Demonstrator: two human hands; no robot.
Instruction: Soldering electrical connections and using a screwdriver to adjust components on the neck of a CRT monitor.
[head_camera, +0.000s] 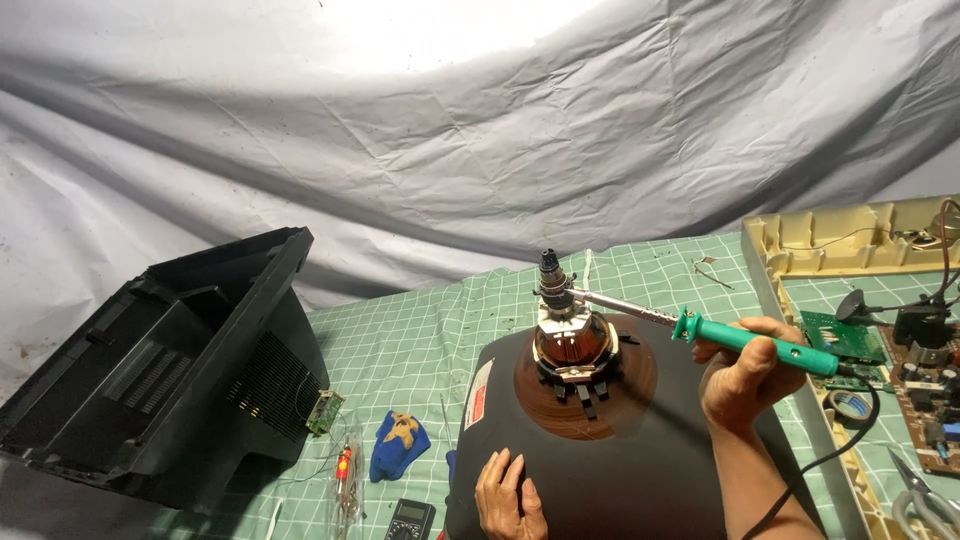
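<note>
The right hand (745, 375) has its fingers (775, 330) curled tight round the green handle of a soldering iron (745, 340), thumb underneath, gripping it like a pen. From those fingers the iron's metal shaft runs up and to the left, and its tip touches the neck (553, 280) of a picture tube (620, 440) just below the neck's dark end. A black cord (850, 440) leaves the handle's rear end and loops down to the right of the wrist.

The left hand (508, 497) lies flat, palm down, on the tube's dark back, fingers (500, 470) loosely together and pointing up toward the neck; it holds nothing. Above those fingers sits the copper yoke (573, 345) around the base of the neck.

Left of the left hand, on the green checked cloth (420, 330), lie a blue rag (398, 445), a meter (410, 520) and a small green board (325, 411), with a black housing (165, 370) beyond them. Right of the right hand stand a beige frame (850, 235), a circuit board (925, 390), a tape roll (848, 405) and scissors (925, 500).
</note>
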